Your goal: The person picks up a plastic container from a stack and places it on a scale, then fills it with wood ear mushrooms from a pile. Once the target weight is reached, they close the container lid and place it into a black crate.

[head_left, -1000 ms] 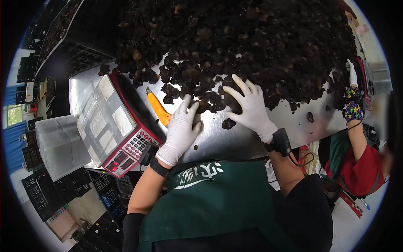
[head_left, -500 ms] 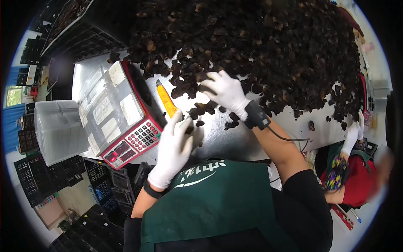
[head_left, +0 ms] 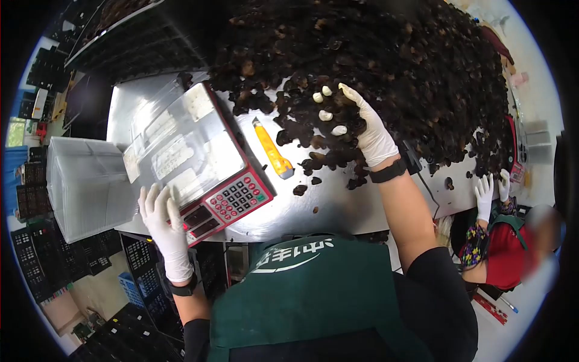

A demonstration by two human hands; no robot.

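My right hand [head_left: 374,136], in a white glove, is palm up in the heap of dark, wrinkled pieces [head_left: 386,54]. Several dark pieces lie in it, and its white fingertips show past them. At the front left corner of the red and silver scale [head_left: 187,154], my left hand [head_left: 161,224] rests with gloved fingers somewhat apart and nothing visible in them. A yellow utility knife [head_left: 271,148] lies on the metal table [head_left: 325,208] to the right of the scale. Loose dark pieces are scattered between the knife and my right hand.
Stacked clear plastic containers [head_left: 87,187] stand left of the scale. A large black crate [head_left: 139,45] is behind it. More black crates [head_left: 123,329] stand at lower left. At the right, a co-worker in red [head_left: 506,253] has gloved hands at the table edge beside another red scale.
My left hand has moved left from beside the knife to the scale's corner. My right hand has turned palm up, now with dark pieces in it. The scale and knife appear farther right in view.
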